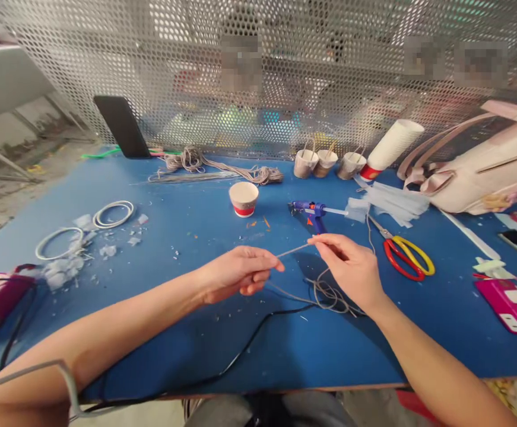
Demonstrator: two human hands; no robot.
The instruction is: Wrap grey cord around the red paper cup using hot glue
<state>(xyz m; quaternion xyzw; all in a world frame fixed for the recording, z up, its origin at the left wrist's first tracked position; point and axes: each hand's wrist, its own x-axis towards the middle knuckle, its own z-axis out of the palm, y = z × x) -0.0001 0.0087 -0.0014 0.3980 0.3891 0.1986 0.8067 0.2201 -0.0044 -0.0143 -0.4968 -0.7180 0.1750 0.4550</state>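
Observation:
A thin grey cord (294, 250) is stretched between my two hands over the blue table. My left hand (243, 270) pinches one part of it. Higher and to the right, my right hand (347, 264) grips it between thumb and forefinger. The slack of the cord lies in loose coils under my right hand. Beyond my hands stands a paper cup (244, 201), partly wrapped in grey cord, with a red band low down. A blue glue gun (309, 209) with a white glue stick lies just past my right hand. Red and yellow scissors (407, 255) rest to the right.
Cord-wrapped cups (306, 164) and a leaning stack of paper cups (394, 147) stand by the perforated metal screen (196, 89). Cord bundles (191, 161), a phone (122, 126), white rings (113, 214) and a beige bag (485, 166) lie around. A black cable (249, 341) crosses the front.

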